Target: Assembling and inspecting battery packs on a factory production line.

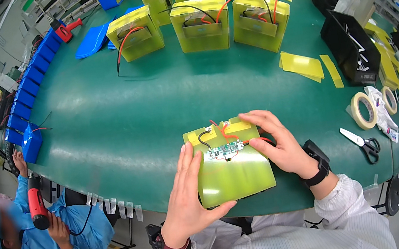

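Note:
A yellow-green wrapped battery pack (233,177) lies at the table's near edge. On its top sits a small green circuit board (225,150) with red and black wires running to tabs at the far end. My left hand (184,202) holds the pack's left side, with long fingers along the edge and the thumb across the near left corner. My right hand (278,145) holds the far right corner, fingers at the far edge and thumb on the right edge close to a red wire. The undersides of both palms are hidden.
Several similar wrapped packs (201,28) stand at the back. Yellow sheets (301,65), a black bin (351,47), tape rolls (363,110) and scissors (363,144) lie to the right. Blue packs (32,143) line the left edge, where a person in blue holds a red heat gun (37,203).

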A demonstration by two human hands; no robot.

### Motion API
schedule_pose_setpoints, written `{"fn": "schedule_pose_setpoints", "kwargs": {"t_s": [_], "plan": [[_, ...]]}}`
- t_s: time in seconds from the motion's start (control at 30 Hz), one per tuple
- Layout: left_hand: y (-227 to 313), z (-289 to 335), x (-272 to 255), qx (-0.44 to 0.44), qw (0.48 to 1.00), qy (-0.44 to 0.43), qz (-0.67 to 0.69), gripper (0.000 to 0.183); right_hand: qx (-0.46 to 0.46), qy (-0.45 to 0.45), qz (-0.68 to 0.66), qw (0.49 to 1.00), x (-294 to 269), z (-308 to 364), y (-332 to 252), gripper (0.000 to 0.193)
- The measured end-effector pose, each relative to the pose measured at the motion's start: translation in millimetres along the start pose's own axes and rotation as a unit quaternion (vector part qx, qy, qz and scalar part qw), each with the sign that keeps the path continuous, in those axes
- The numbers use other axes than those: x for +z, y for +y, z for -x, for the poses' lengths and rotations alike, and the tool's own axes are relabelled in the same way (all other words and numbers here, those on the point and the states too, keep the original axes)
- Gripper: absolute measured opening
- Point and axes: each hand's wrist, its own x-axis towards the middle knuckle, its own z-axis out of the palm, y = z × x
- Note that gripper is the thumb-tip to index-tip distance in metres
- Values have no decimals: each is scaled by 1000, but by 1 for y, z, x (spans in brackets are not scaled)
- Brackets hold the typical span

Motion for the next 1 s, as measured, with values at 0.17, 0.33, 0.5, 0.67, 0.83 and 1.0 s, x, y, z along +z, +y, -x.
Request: {"fn": "schedule_pose_setpoints", "kwargs": {"t_s": [0.17,0.33,0.5,0.67,0.83,1.0], "plan": [[3,1,-3,-8,999,-34,10,110,1,-15,13,1000,-1,2,2,47],[-1,-1,-3,-12,998,-61,15,108,-8,-6,47,999,-1,0,5,46],[-10,0,-4,-10,996,-74,46,114,-21,1,64,998,3,3,4,46],[-15,3,-1,2,997,-64,41,113,-28,4,74,997,4,3,6,46],[-1,8,-1,-4,999,-44,7,106,-25,2,64,998,5,5,4,46],[35,26,14,-21,988,33,-148,69,-22,6,100,995,3,7,1,47]]}}
